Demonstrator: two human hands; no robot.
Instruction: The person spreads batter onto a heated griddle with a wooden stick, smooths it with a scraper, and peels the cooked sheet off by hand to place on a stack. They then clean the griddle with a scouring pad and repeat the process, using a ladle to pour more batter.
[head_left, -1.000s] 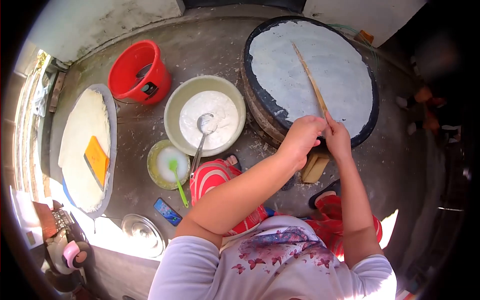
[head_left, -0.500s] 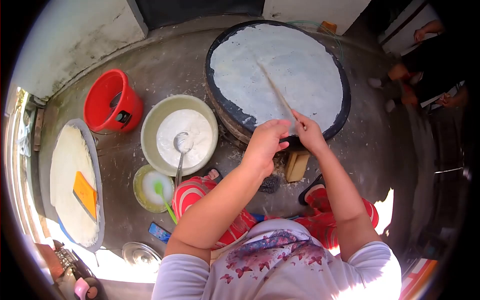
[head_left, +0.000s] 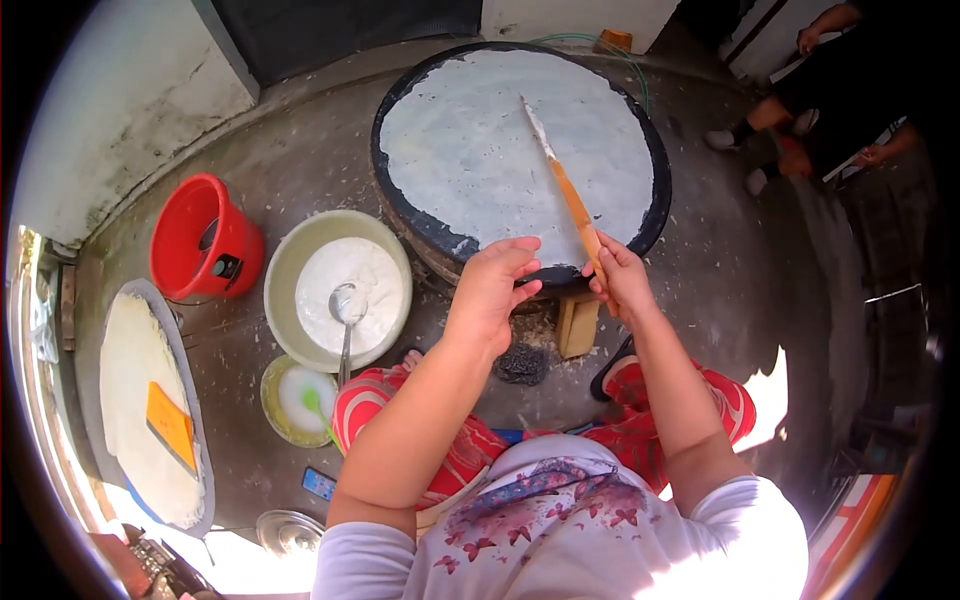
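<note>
In the head view, my right hand (head_left: 622, 280) is closed round the handle of a long, narrow wooden spatula (head_left: 572, 200). White batter coats the spatula's far end, which points away over the griddle. My left hand (head_left: 497, 290) is beside it to the left, holding nothing, its fingers apart at the griddle's near edge. On the big round black griddle (head_left: 659, 190) lies a thin, wide sheet of pale batter (head_left: 470, 130), with ragged edges and some small dark gaps.
To the left stand a red bucket (head_left: 240, 250), a basin (head_left: 283, 300) of white batter with a metal ladle (head_left: 347, 305), and a small bowl (head_left: 275, 415). Finished-looking pale sheets (head_left: 140, 400) lie further left. A phone (head_left: 318, 484) and a lid (head_left: 290, 533) rest on the floor. Another person (head_left: 850, 120) is at upper right.
The spatula has turned edge to face, so its orange-brown wood and batter-coated end now show clearly. My left hand has moved away from the right one. The whole view has shifted slightly.
</note>
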